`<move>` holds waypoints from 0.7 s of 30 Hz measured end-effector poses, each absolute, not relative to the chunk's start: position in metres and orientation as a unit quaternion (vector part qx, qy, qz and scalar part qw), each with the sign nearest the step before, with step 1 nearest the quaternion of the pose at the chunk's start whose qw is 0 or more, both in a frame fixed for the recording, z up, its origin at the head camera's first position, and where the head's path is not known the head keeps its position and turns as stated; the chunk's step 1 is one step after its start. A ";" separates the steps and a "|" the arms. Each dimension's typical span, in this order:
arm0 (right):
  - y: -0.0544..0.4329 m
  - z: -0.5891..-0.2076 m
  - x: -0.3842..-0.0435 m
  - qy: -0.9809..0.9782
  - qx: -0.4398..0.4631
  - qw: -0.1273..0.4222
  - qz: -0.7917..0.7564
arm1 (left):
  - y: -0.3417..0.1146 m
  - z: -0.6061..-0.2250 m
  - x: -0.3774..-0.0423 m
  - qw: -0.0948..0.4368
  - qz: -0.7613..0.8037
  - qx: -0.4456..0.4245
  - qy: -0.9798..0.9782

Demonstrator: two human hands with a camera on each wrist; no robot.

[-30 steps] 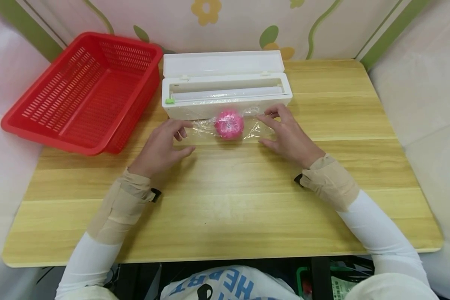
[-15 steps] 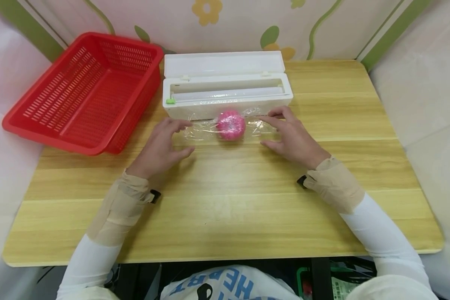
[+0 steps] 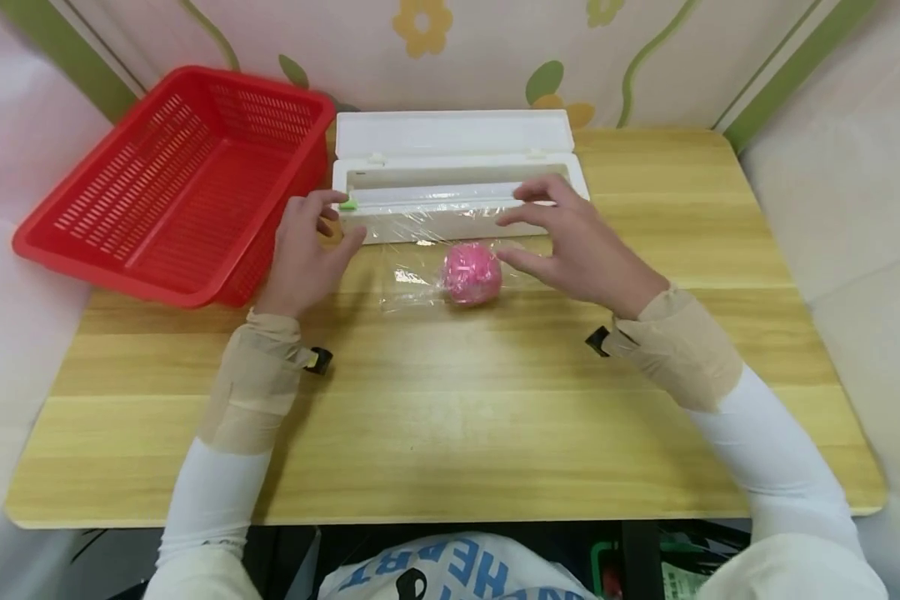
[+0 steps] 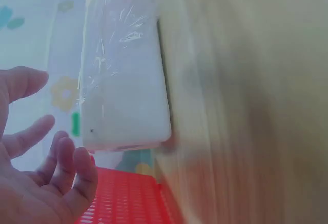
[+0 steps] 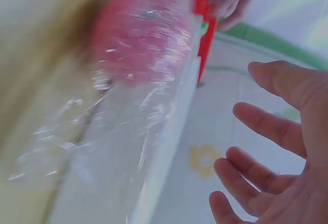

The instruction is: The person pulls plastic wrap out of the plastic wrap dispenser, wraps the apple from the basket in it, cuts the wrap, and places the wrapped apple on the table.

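A round pink object (image 3: 472, 273) lies under crinkled clear plastic wrap (image 3: 412, 279) in front of a white wrap dispenser (image 3: 457, 227). The wrap runs from the dispenser's front over the pink object. My left hand (image 3: 300, 254) is at the dispenser's left end, fingertips close to its green slider (image 3: 349, 205), fingers loosely bent. My right hand (image 3: 577, 246) hovers over the dispenser's right half, thumb close to the pink object in the head view. In the right wrist view its fingers (image 5: 271, 126) are spread with nothing between them.
A red plastic basket (image 3: 172, 287) stands at the back left, beside the dispenser. The dispenser's lid (image 3: 453, 133) is raised at the back, against a flowered backdrop (image 3: 480, 50). The wooden table (image 3: 450, 433) stretches out in front.
Both hands have lifted off the ends of the wrap and moved up toward the dispenser, the left near the green slider, the right above the box. The pink object appears slightly lower in view.
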State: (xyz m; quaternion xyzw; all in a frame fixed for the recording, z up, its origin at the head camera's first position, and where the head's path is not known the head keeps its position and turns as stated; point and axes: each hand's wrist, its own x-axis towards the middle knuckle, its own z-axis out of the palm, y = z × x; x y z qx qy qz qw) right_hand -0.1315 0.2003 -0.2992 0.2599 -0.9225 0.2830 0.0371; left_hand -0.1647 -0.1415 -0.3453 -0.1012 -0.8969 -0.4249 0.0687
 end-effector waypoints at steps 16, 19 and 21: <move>0.067 -0.247 -0.200 -0.901 0.418 -0.037 0.115 | -0.146 -0.370 -0.197 0.066 -0.521 -0.081 -0.847; 0.048 -0.246 -0.211 -0.902 0.423 -0.035 0.083 | -0.147 -0.371 -0.199 0.053 -0.522 -0.087 -0.847; 0.038 -0.248 -0.217 -0.904 0.422 -0.038 0.059 | -0.148 -0.372 -0.202 0.049 -0.519 -0.096 -0.848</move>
